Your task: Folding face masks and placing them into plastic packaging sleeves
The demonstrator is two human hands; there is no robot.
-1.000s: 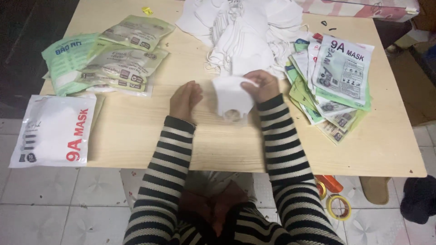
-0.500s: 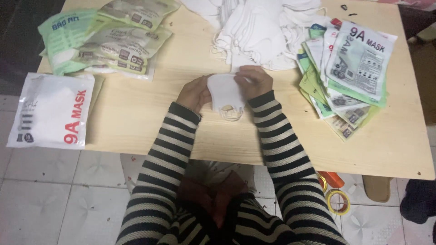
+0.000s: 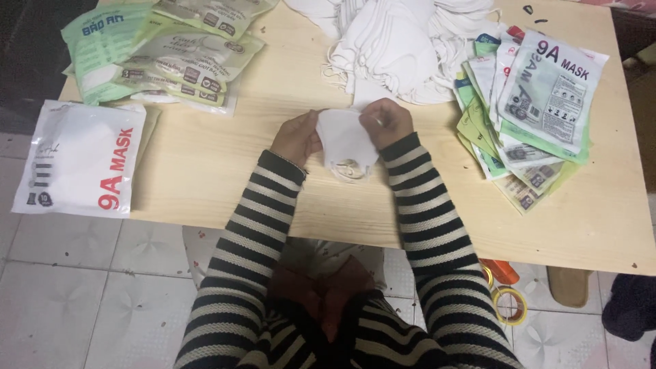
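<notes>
White fabric sits pinched between both hands: a folded white face mask (image 3: 346, 142) with a round valve near its lower edge, held just above the pale wooden table (image 3: 205, 171), in front of the person's chest. The left hand (image 3: 295, 139) closes on the mask's left edge, fingers curled around it; the right hand (image 3: 387, 121) grips the top right corner, thumb and fingers tight on the cloth. Both sleeves are black-and-white striped.

Just beyond the hands, at the table's far side, lies a loose heap of white masks (image 3: 396, 48), ear loops trailing out. To the right, a fanned stack of flat pouches (image 3: 519, 130) in green, yellow and white, topped by a white-and-green pouch with dark lettering. At far left, a cluster of pale green pouches (image 3: 157, 51) overlaps itself, and nearer the person a large white pouch (image 3: 82, 157) with red lettering hangs partly over the table's left edge.

Down on the tiled floor at right, a yellow tape roll (image 3: 509, 305) lies beside something orange, close to a table leg (image 3: 567, 285). Nothing blocks the mask itself.
</notes>
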